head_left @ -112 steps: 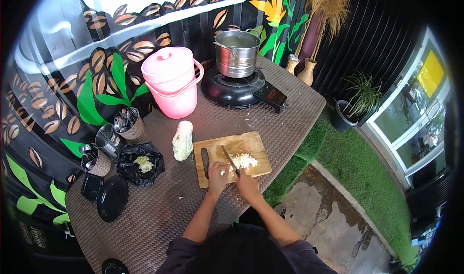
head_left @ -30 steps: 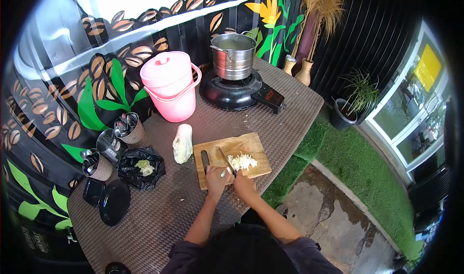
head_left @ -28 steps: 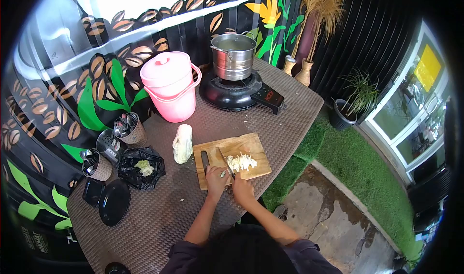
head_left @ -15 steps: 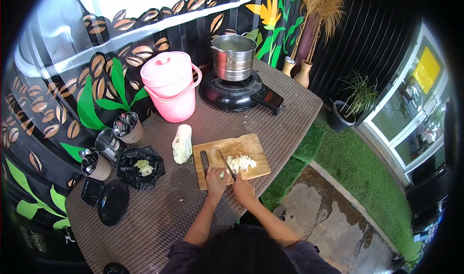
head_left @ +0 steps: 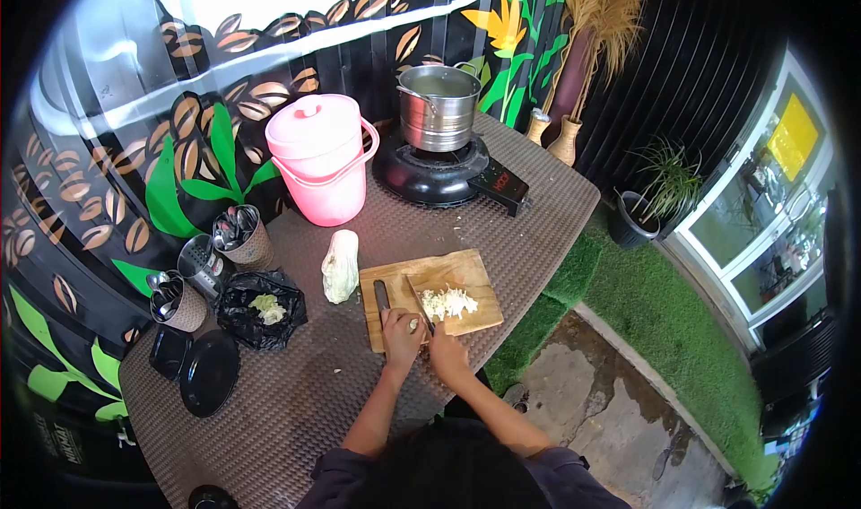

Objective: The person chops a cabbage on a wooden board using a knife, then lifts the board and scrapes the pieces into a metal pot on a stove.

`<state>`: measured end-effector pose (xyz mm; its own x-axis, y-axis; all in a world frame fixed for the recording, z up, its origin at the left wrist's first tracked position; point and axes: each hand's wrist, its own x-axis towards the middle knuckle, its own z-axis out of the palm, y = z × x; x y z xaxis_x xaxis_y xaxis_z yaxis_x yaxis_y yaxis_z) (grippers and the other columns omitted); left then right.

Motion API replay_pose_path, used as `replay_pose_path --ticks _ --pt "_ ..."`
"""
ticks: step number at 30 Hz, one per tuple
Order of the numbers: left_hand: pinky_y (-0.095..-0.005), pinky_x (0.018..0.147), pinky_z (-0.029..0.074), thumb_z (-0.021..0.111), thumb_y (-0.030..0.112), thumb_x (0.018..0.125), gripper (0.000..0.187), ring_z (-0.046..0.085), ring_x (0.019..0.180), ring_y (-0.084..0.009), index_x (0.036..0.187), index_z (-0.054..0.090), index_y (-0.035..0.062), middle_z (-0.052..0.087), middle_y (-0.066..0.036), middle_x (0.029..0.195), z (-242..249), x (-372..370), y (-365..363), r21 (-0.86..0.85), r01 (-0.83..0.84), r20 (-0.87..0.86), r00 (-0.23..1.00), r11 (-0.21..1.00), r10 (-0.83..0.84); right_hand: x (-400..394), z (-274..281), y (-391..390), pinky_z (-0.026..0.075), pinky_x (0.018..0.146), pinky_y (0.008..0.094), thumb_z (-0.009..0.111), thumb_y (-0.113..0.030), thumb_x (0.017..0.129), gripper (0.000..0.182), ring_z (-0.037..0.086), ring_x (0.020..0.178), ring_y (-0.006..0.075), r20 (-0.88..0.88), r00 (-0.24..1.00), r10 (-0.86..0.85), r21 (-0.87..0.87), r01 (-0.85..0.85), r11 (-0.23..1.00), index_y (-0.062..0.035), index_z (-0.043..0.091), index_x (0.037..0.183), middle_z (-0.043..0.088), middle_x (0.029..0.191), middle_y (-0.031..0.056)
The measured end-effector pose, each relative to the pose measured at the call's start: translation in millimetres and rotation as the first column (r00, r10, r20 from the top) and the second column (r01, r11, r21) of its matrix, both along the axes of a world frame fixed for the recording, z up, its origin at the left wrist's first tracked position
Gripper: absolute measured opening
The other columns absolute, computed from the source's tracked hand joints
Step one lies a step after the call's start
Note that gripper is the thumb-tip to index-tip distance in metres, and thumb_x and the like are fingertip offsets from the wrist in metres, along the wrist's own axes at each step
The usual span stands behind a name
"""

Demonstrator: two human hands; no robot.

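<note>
My right hand grips a knife, its blade pointing away from me over a wooden cutting board. To the blade's right lies a heap of finely chopped pale vegetable. My left hand rests on the board just left of the blade, fingers curled around a small pale vegetable piece, mostly hidden. A dark elongated slot or strip shows on the board beyond that hand. Left of the board lies a napa cabbage.
A black plastic bag with pale scraps, a black oval plate and cutlery holders stand on the left. A pink lidded bucket and a steel pot on a black stove are behind the board.
The knife and my right hand have shifted very slightly left, closer to my left hand. The whole view has moved a little; other things stay in place.
</note>
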<state>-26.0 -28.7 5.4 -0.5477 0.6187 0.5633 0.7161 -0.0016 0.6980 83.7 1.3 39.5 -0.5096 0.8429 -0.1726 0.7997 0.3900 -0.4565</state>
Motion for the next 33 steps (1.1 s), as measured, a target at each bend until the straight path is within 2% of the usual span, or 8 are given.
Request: replay_pose_path --ticks 3,9,14,20,22,24,28,33 --pt "-0.0363 0.075 0.045 0.071 0.002 0.069 0.007 0.053 0.084 -0.0280 0.075 0.068 0.0012 0.060 -0.011 0.079 1 0 -1 -0.019 0.020 -0.001 1.000 1.000 -0.020 -5 -6 3 0.051 0.068 0.0534 0.046 -0.021 0.092 0.025 0.065 0.079 0.0428 -0.032 0.999 -0.040 0.021 0.041 0.999 0.0009 0.043 0.102 0.064 0.083 0.0281" --pt "-0.0362 0.074 0.045 0.071 0.001 0.069 0.008 0.053 0.083 -0.0281 0.077 0.069 0.0017 0.060 -0.011 0.078 -1 -1 -1 -0.003 0.055 0.033 0.998 0.998 -0.055 8 4 16 0.052 0.067 0.0529 0.046 -0.021 0.092 0.025 0.064 0.079 0.0446 -0.048 0.996 0.069 0.025 -0.068 0.997 0.0009 0.042 0.103 0.064 0.082 0.0286" --pt "-0.0356 0.073 0.045 0.071 0.000 0.070 0.009 0.054 0.083 -0.0279 0.078 0.071 0.0019 0.060 -0.011 0.078 0 -2 -1 -0.043 0.038 0.030 0.999 0.998 -0.037 -3 -15 1 0.050 0.071 0.0550 0.048 -0.021 0.091 0.028 0.063 0.080 0.0459 -0.008 0.999 -0.046 -0.014 0.046 0.999 0.0022 0.043 0.106 0.063 0.084 0.0294" --pt "-0.0349 0.073 0.045 0.071 0.000 0.070 0.010 0.054 0.082 -0.0271 0.080 0.071 0.0013 0.060 -0.011 0.077 -4 -3 -2 -0.042 0.030 0.057 0.998 0.999 -0.028 4 -1 19 0.050 0.072 0.0553 0.046 -0.021 0.092 0.028 0.064 0.081 0.0461 -0.063 0.998 0.026 -0.022 -0.027 0.999 0.0008 0.043 0.108 0.063 0.087 0.0304" --pt "-0.0346 0.073 0.045 0.071 0.000 0.070 0.010 0.054 0.082 -0.0267 0.080 0.070 0.0011 0.060 -0.011 0.077 0 -1 -2 -0.027 0.030 0.064 0.998 0.999 -0.028 3 -4 9 0.050 0.072 0.0554 0.047 -0.023 0.091 0.028 0.063 0.081 0.0463 -0.049 0.999 -0.024 -0.044 0.022 0.999 0.0005 0.043 0.107 0.063 0.087 0.0301" --pt "-0.0339 0.073 0.046 0.072 0.000 0.071 0.009 0.054 0.082 -0.0257 0.079 0.070 0.0006 0.062 -0.011 0.076 2 1 -4 -0.023 0.027 0.223 0.975 0.999 -0.021 -1 -7 -1 0.050 0.072 0.0559 0.049 -0.024 0.091 0.029 0.063 0.080 0.0469 -0.034 0.994 -0.101 -0.065 0.099 0.993 0.0001 0.045 0.106 0.064 0.085 0.0290" --pt "-0.0337 0.073 0.046 0.072 0.000 0.070 0.008 0.054 0.081 -0.0257 0.078 0.069 0.0004 0.065 -0.011 0.078 -1 1 -6 -0.030 0.012 0.186 0.983 0.999 -0.006 -4 -6 7 0.050 0.072 0.0552 0.049 -0.023 0.090 0.027 0.064 0.080 0.0462 -0.068 0.995 -0.077 -0.029 0.076 0.997 -0.0001 0.045 0.104 0.064 0.084 0.0287" --pt "-0.0352 0.072 0.046 0.072 0.000 0.067 0.010 0.055 0.080 -0.0269 0.077 0.069 0.0007 0.067 -0.010 0.079 -3 -1 -3 0.023 0.017 0.040 0.999 1.000 -0.018 7 4 10 0.051 0.070 0.0538 0.048 -0.024 0.091 0.027 0.064 0.080 0.0445 -0.055 0.998 0.038 0.000 -0.038 0.999 -0.0005 0.045 0.105 0.064 0.084 0.0277"
